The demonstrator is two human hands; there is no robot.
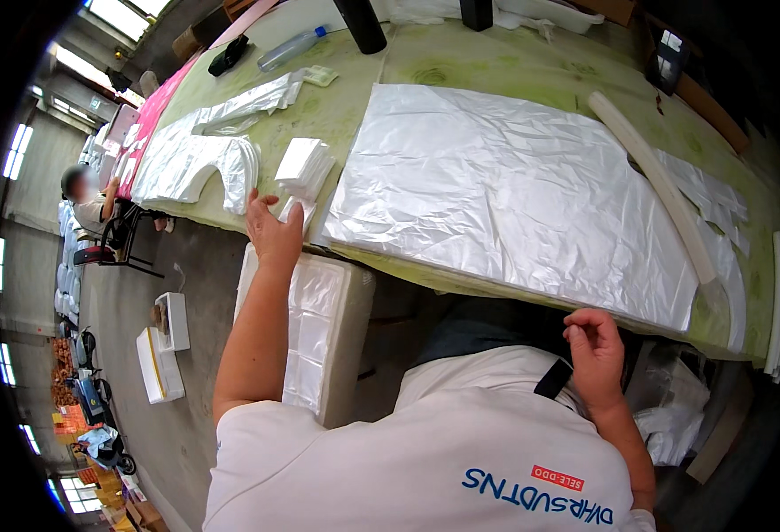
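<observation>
Just left of the left hand (276, 234), its fingers spread, white bags (177, 168) are laid; just beyond it, a stack (303, 167) is set. Rightward, film (496, 182) is spread on the tabletop (514, 64) beyond the right hand (596, 355), held curled shut.

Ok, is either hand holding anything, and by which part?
Nothing visible: the open left hand is near the white folded plastic stack; the curled right hand shows nothing.

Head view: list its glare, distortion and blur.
In the head view, bright highlights streak the large plastic sheet; the windows at left look washed out; the green table's edge bends, with black corners; the seated person's head is blurred, while the left hand and right hand look fairly sharp.
</observation>
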